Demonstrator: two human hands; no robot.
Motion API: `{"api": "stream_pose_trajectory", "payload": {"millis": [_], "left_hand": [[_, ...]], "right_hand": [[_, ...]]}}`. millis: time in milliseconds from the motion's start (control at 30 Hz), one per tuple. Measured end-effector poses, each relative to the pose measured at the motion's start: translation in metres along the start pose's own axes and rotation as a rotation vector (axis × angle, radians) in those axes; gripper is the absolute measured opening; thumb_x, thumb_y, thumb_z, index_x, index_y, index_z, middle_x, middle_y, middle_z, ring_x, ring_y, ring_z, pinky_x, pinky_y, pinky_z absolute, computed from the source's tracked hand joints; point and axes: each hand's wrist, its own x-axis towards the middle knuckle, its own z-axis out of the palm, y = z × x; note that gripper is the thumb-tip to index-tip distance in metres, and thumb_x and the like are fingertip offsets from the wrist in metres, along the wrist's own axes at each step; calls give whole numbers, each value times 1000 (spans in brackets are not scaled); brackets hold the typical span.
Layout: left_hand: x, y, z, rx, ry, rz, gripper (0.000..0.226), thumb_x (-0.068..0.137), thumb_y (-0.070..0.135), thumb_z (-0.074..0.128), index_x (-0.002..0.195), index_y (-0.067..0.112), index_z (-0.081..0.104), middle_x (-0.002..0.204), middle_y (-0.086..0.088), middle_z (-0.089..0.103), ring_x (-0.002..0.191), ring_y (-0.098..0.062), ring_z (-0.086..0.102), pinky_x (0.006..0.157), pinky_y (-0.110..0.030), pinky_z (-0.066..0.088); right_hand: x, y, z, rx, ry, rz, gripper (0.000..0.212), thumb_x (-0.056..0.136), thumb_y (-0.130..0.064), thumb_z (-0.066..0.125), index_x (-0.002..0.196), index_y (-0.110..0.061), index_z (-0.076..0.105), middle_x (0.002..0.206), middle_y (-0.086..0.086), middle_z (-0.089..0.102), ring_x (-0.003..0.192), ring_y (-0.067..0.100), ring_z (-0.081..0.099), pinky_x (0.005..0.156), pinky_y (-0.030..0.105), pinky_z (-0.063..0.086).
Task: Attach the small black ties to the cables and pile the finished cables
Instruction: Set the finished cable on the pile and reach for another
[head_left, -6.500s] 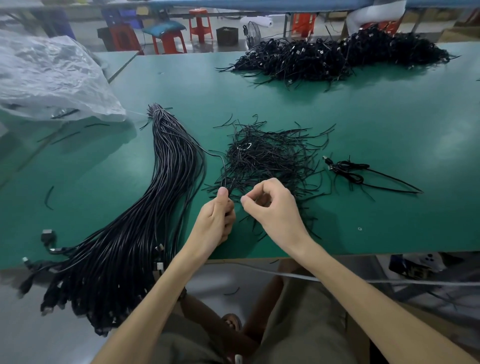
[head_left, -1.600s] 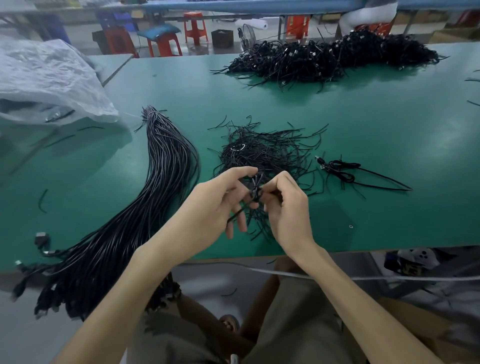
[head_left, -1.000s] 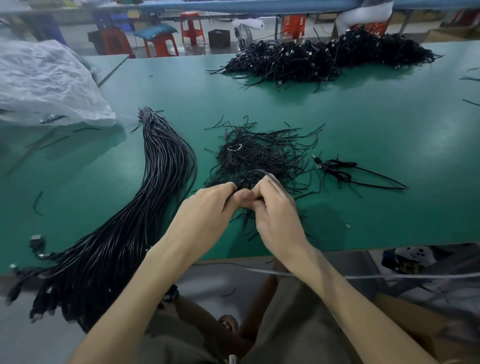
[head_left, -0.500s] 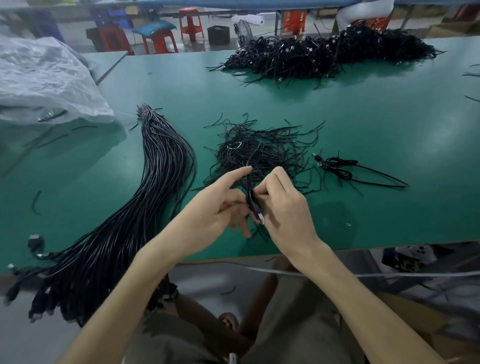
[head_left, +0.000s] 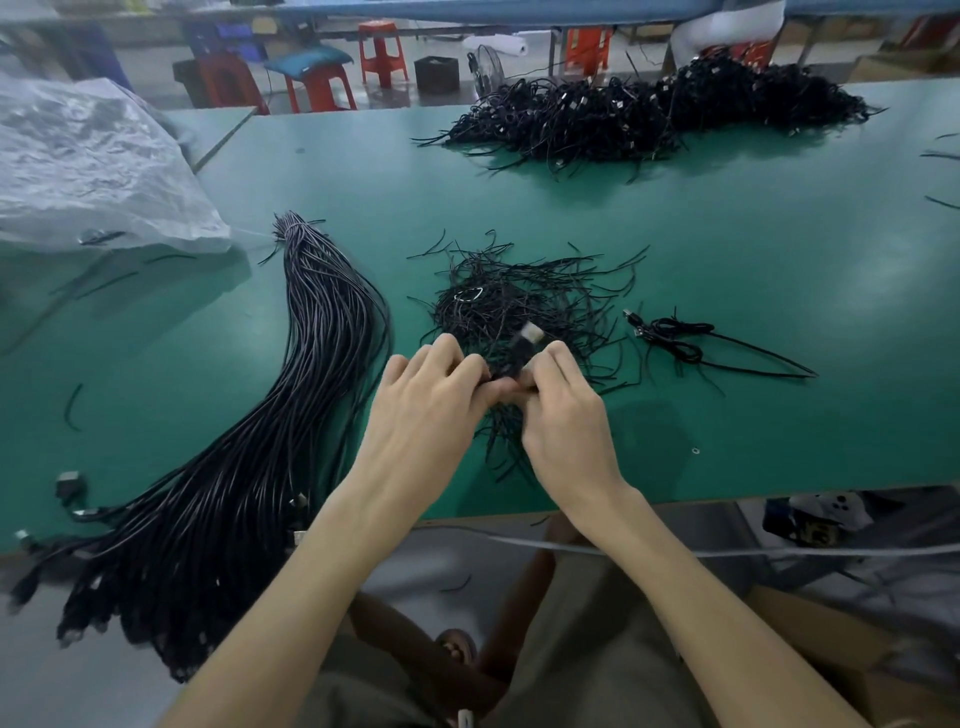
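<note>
Plastic bag (head_left: 93, 166): far left on the table (head_left: 727, 234) — contents unclear.
Cable (head_left: 519, 349): bunched over the tie heap (head_left: 524, 296), plug upward.
Left hand (head_left: 426, 415): fingers curled, pinching the cable.
Right hand (head_left: 566, 421): pinching it too.

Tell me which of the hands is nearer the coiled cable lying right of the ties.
Right. The right hand is below-left of the coiled cable; the left hand sits farther left.

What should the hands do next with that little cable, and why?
Probably finish tying it tight: the left hand and right hand both pinch the folded cable over the loose ties, and it isn't yet beside the finished cable.
</note>
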Motion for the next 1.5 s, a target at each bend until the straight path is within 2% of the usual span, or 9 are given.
{"api": "stream_pose_trajectory", "payload": {"millis": [200,333,533,667,800,967,1100,1300,1500], "left_hand": [[3,1,23,-354,-109,-241,46,107,40,44,64,27,34,65,8,42,61,-17,42,60,-34,27],[6,-2,28,-545,-143,-341,53,104,56,44,63,23,53,50,11,50,48,-9,39,48,-30,31],[9,-5,30,-662,-54,-420,26,98,48,62,81,29,58,64,14,63,55,-2,55,52,-15,40],[5,-9,29,-943,13,-530,37,98,38,66,85,4,61,71,-11,71,56,-16,69,59,-26,55],[3,-14,22,-1191,-63,-580,32,101,33,61,91,4,70,82,-6,76,70,-23,76,69,-28,61],[0,-46,15,-523,-46,-500,7,100,24,65,102,17,66,100,2,67,81,-13,69,76,-36,58],[-10,-79,13,189,-156,-507,32,101,27,63,121,3,56,121,-19,55,110,-36,52,94,-45,45],[-11,-86,23,348,-235,-476,29,103,30,59,117,6,56,117,-15,64,113,-34,56,96,-42,43],[-6,-90,19,358,-281,-461,23,105,29,55,107,6,57,105,-13,69,101,-33,63,89,-41,44]], "right_hand": [[1,7,0,-12,38,-105,26,101,-10,42,83,0,58,89,13,54,69,26,61,56,40,57],[1,11,0,-32,90,-139,27,101,-8,40,82,0,59,88,15,55,72,26,65,59,38,59],[3,10,-1,327,-64,251,6,96,-7,68,90,-8,66,88,-4,62,78,8,60,69,17,47],[8,2,-5,657,-206,463,10,101,-24,65,107,-18,70,92,-3,74,85,11,69,69,27,58],[16,-1,-9,770,-181,612,7,93,-18,75,99,-17,73,84,-5,74,80,8,68,68,27,57],[49,3,-50,926,-2,653,9,93,-15,70,101,-10,69,80,-6,71,76,11,63,67,23,50],[78,7,-90,861,217,516,3,94,-16,70,96,-13,69,80,-7,67,71,8,58,60,19,47],[81,26,-97,453,321,311,11,92,-26,73,101,-20,70,90,-7,70,81,8,65,76,24,53],[56,55,-66,-6,71,251,8,93,-18,73,99,-18,68,92,-3,64,78,3,57,75,13,47]]}}
